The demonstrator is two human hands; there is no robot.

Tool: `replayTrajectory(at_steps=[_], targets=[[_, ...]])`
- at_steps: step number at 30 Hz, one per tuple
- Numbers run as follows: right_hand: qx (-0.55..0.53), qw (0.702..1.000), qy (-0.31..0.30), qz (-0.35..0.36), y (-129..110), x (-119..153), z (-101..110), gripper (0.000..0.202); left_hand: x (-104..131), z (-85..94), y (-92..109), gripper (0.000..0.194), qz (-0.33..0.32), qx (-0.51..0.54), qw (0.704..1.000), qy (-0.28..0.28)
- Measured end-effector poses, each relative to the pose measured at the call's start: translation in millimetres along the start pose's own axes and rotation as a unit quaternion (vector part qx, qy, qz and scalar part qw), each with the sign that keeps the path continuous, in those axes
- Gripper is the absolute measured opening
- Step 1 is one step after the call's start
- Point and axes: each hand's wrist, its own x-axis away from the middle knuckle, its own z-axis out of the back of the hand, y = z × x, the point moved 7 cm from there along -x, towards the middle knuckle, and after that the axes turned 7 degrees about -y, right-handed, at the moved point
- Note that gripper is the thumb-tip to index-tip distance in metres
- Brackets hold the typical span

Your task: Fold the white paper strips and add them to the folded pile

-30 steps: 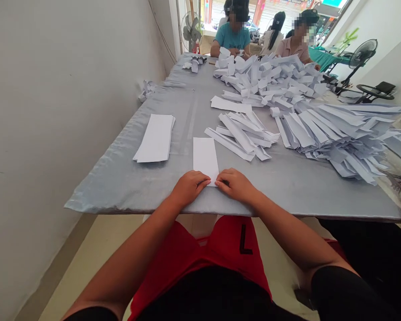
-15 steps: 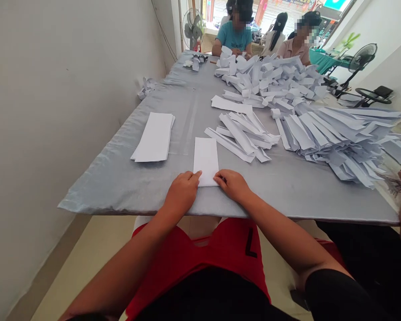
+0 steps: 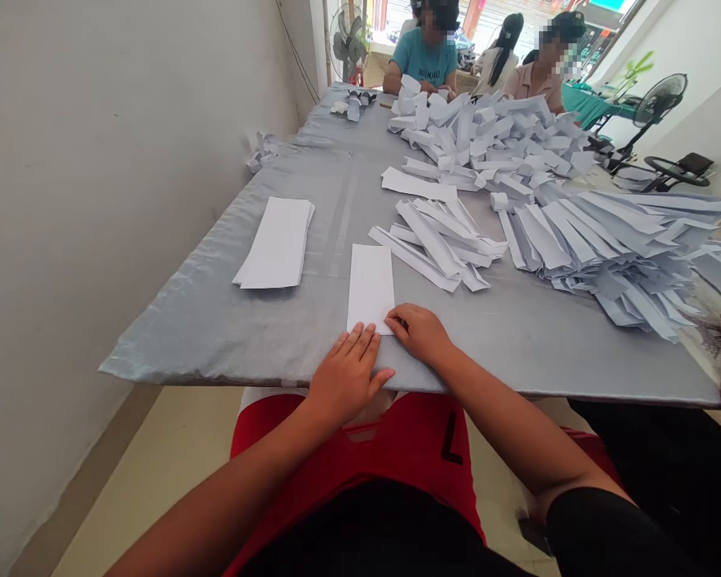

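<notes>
- Red shorts point(image 3: 420, 449): the wearer's lap, before the near edge of the grey-clothed table point(image 3: 216, 336).
- Left hand point(image 3: 349, 367): palm down, fingers extended and side by side, thumb spread; fingertips on the near left part of the sheet.
- Right hand point(image 3: 419, 330): fingers curled at the sheet's near right corner; whether the tips meet or pinch the paper cannot be told.
- Sheet point(image 3: 371, 280): white, oblong, flat on the table near its front edge, short side toward the wearer.
- Stack point(image 3: 275, 244): similar white sheets, left of the sheet and apart from it.
- Strips point(image 3: 436, 244): folded white paper, crossed over one another, just beyond the sheet and to its right.
- Bundle point(image 3: 594, 248): many long folded papers, fanned out, farther right.
- Loose paper point(image 3: 419, 186): flat, behind the strips.
- Heap point(image 3: 493, 136): folded white pieces, jumbled, toward the far end.
- Person in a blue shirt point(image 3: 428, 68): at the far end, behind the heap.
- Fan point(image 3: 348, 44): left of that person.
</notes>
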Motion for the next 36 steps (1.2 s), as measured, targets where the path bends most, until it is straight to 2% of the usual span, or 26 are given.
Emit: replayTrajectory(at_steps=[13, 18, 23, 27, 33, 36], targets=[[0.024, 1.0, 0.01, 0.01, -2, 1, 0, 0.015, -1, -0.1, -2, 0.064, 0.004, -0.002, 1.0, -0.017], [0.138, 0.988, 0.055, 0.044, -21, 15, 10, 0.023, -2, -1.2, -3, 0.056, 0.017, 0.01, 0.999, -0.029], [0.226, 0.967, 0.024, 0.118, -43, 36, 1, 0.027, -5, -0.9, 0, 0.056, 0.028, -0.008, 0.999, -0.039], [0.245, 0.964, 0.028, 0.097, -39, 45, -2, 0.031, -3, 1.8, -2, 0.055, 0.032, -0.018, 0.998, -0.047], [0.265, 0.962, 0.011, 0.066, -29, 54, 3, 0.034, 8, 11.7, -25, 0.05, 0.064, -0.04, 0.996, -0.038], [0.264, 0.963, 0.009, 0.052, -32, 53, 4, 0.034, 10, 13.8, -27, 0.049, 0.061, -0.04, 0.997, -0.036]])
